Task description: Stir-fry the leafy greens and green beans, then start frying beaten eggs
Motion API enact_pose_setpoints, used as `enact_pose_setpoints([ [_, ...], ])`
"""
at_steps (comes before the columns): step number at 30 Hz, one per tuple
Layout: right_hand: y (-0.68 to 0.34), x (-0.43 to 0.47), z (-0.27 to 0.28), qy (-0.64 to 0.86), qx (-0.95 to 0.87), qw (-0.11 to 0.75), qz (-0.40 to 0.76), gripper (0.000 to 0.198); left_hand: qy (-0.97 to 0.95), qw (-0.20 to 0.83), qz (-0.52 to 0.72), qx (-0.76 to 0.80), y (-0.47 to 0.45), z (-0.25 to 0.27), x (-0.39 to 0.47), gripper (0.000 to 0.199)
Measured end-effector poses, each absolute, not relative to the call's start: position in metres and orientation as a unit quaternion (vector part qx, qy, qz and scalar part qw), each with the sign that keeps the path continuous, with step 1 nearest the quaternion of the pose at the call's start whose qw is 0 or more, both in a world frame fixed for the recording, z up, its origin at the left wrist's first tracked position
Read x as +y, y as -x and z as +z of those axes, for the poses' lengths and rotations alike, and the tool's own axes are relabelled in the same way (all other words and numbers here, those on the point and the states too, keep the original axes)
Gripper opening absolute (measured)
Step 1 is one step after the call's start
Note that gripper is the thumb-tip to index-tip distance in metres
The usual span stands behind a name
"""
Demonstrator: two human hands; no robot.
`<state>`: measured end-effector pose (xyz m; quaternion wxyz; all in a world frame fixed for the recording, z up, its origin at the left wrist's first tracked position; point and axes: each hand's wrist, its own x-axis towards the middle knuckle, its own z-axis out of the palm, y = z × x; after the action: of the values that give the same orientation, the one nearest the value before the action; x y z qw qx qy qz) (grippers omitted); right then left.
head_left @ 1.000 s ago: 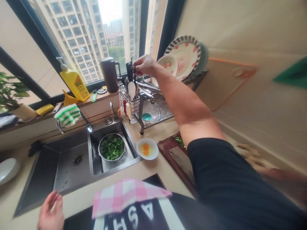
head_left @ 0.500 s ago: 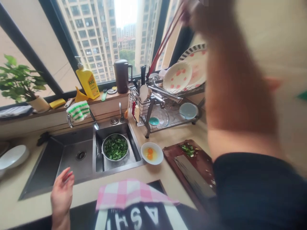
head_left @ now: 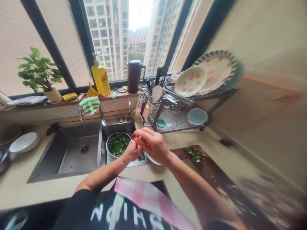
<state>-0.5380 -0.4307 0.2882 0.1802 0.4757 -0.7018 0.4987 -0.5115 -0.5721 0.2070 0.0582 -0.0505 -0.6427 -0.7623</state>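
My left hand (head_left: pixel 131 151) and my right hand (head_left: pixel 153 144) meet in front of me, near the right sink basin. Both are closed around red chopsticks (head_left: pixel 141 155), of which only short lengths show between the fingers. Just behind my left hand, a round pot (head_left: pixel 107 147) of chopped green leaves (head_left: pixel 118 145) stands in the basin. Below my right hand a white bowl (head_left: pixel 153 160) shows only part of its rim; its contents are hidden. To the right lies a dark cutting board (head_left: pixel 208 179) with chopped greens (head_left: pixel 195 155) on it.
A dish rack (head_left: pixel 177 127) with plates and utensils stands behind my hands. The left sink basin (head_left: pixel 74 156) is beside the pot. A yellow soap bottle (head_left: pixel 100 80), a dark jug (head_left: pixel 134 76) and a potted plant (head_left: pixel 54 95) line the windowsill.
My right hand has come down from above the rack with the red chopsticks. My left hand has moved right and up from the counter's front edge to meet it.
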Motion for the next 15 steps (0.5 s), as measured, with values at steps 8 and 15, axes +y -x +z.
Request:
enact_pose_setpoints([
  [8, 0.492, -0.393, 0.156, -0.181, -0.606, -0.238, 0.737, 0.054, -0.018, -0.051, -0.948, -0.315, 0.527, 0.192, -0.549, 0.056],
  [15, 0.476, -0.37, 0.138, 0.037, -0.519, -0.048, 0.852, 0.038, -0.013, -0.213, -0.841, -0.497, 0.502, 0.152, -0.512, 0.044],
])
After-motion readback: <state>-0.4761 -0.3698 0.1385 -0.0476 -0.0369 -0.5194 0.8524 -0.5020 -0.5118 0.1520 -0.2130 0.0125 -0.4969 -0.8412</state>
